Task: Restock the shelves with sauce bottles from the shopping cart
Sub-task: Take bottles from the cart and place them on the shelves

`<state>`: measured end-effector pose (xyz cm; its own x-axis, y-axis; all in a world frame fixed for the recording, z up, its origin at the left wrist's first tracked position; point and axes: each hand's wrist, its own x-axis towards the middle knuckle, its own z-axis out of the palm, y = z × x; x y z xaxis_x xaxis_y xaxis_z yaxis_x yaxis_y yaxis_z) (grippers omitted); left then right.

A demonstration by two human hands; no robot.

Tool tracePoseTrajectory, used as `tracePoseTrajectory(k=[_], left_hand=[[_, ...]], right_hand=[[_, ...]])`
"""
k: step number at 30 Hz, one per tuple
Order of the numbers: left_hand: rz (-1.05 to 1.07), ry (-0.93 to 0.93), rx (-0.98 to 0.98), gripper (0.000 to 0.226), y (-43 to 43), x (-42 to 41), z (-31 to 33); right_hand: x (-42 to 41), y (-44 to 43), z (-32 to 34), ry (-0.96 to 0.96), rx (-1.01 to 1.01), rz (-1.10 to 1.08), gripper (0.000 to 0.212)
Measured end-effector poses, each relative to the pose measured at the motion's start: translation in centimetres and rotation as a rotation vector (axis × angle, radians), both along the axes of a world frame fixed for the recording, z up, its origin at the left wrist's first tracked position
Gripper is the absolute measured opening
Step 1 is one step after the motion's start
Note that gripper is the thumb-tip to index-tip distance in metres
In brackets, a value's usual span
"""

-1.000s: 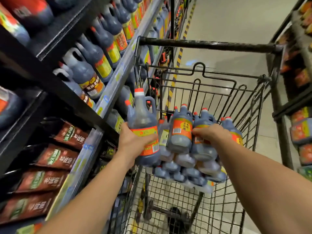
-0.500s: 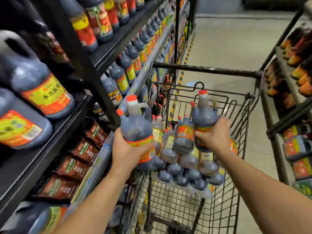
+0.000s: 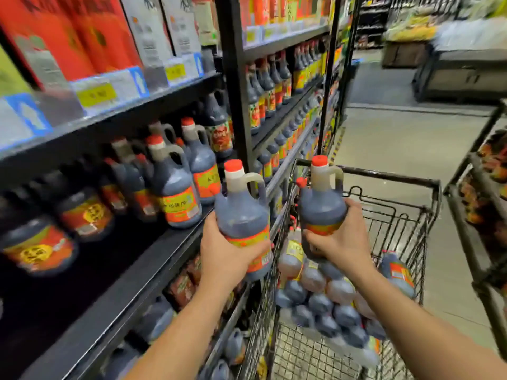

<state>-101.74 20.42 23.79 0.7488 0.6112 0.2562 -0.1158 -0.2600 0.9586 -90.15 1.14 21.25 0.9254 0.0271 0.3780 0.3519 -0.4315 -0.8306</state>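
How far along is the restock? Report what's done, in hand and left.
Done: shelved bottles stand on the middle shelf, bare space in front. In hand: left hand grips the left bottle by the shelf edge; right hand grips the right bottle above the cart; neither shelved yet. Left: a heap of bottles lies in the cart.

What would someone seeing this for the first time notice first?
A red-capped sauce bottle gripped in the left hand beside the shelf, and a second bottle in the right hand over the shopping cart. Below them, more bottles lie piled in the cart.
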Motion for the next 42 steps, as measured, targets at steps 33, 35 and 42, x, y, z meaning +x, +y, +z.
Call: tracePoseTrajectory(k=[33, 35, 42], left_hand=[[0.744, 0.336, 0.04, 0.109, 18.5, -15.7, 1.4], [0.746, 0.317, 0.031, 0.113, 18.9, -15.4, 1.5], [0.77, 0.271, -0.043, 0.068, 20.2, -14.1, 1.8]], right_hand=[[-12.4, 28.0, 4.5, -0.011, 0.098, 0.735, 0.074], [-12.1, 29.2, 4.1, -0.006, 0.058, 0.728, 0.07], [-10.9, 32.2, 3.2, 0.051, 0.112, 0.763, 0.082]])
